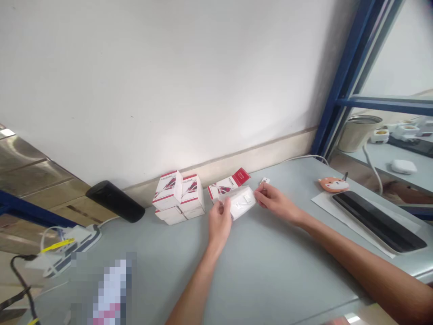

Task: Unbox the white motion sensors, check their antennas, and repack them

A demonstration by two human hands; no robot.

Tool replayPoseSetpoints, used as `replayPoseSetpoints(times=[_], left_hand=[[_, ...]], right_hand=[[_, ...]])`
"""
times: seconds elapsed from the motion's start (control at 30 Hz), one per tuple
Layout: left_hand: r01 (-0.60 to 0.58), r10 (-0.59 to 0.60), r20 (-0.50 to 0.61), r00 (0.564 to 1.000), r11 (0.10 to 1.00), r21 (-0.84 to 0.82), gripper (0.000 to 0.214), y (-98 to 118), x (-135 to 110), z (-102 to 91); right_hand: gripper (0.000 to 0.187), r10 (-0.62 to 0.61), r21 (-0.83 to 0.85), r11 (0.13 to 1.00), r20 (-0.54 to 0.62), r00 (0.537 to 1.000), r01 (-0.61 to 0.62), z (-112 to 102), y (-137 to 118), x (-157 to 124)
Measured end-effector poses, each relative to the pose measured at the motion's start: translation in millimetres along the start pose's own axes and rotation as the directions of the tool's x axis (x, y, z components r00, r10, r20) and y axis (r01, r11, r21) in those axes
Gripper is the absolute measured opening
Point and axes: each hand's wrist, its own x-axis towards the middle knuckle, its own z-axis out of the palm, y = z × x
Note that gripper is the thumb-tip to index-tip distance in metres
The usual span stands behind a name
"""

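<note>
A white plastic tray [241, 204], with small pale pieces on its face, is held tilted above the grey table. My left hand [219, 223] grips its left end between thumb and fingers. At the other end, my right hand [274, 202] has its fingers pinched together by the tray's corner; what is between them is too small to make out. A small white piece [264, 181] shows just beyond the right fingertips. Behind the tray lies a red and white carton [221, 186] with its red flap up, partly hidden by the tray and my left hand.
Several closed red and white boxes [169, 189] are stacked left of the carton. A black cylinder [115, 201] and a power strip [74, 248] are further left. On the right sit an orange animal-faced item [334, 184] and a long black-topped device [379, 221]. A wall borders the back.
</note>
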Motion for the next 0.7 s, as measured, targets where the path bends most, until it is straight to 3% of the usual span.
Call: replayPoseSetpoints(times=[0.1, 0.23, 0.4, 0.47, 0.53, 0.6, 0.7], left_hand=[[0.075, -0.074, 0.067, 0.995, 0.997, -0.013, 0.054, 5.9, 1.7, -4.3], [0.149, -0.135, 0.215, 0.967, 0.987, -0.051, 0.056, 19.0, 3.8, -19.0], [0.434, -0.266, 0.492, 0.829, 0.86, -0.268, 0.062, 27.6, 3.3, -31.2], [0.539, -0.267, 0.583, 0.767, 0.762, -0.359, 0.052, 26.9, 3.0, -30.9], [0.599, -0.241, 0.635, 0.734, 0.671, -0.438, 0.035, 25.7, 2.5, -29.5], [0.615, -0.198, 0.646, 0.737, 0.592, -0.52, 0.022, 25.6, 1.3, -28.2], [0.531, -0.152, 0.563, 0.812, 0.592, -0.606, 0.011, 27.7, -1.9, -25.7]], right_hand=[[0.034, -0.026, -0.059, 0.998, 0.003, 1.0, 0.027, -4.0, -7.0, -1.5], [0.031, 0.037, 0.02, 0.999, 0.086, 0.996, -0.039, -10.0, -16.6, -5.2], [0.036, 0.045, 0.147, 0.987, 0.148, 0.988, -0.067, -11.1, -18.0, -8.3], [0.037, 0.045, 0.184, 0.981, 0.131, 0.99, -0.069, -10.7, -15.5, -7.3], [0.037, 0.057, 0.243, 0.967, 0.099, 0.993, -0.079, -10.4, -12.7, -5.3], [0.036, 0.088, 0.313, 0.944, 0.064, 0.994, -0.103, -10.1, -10.7, -3.3], [0.033, 0.154, 0.404, 0.901, 0.049, 0.987, -0.161, -8.4, -9.7, -1.9]])
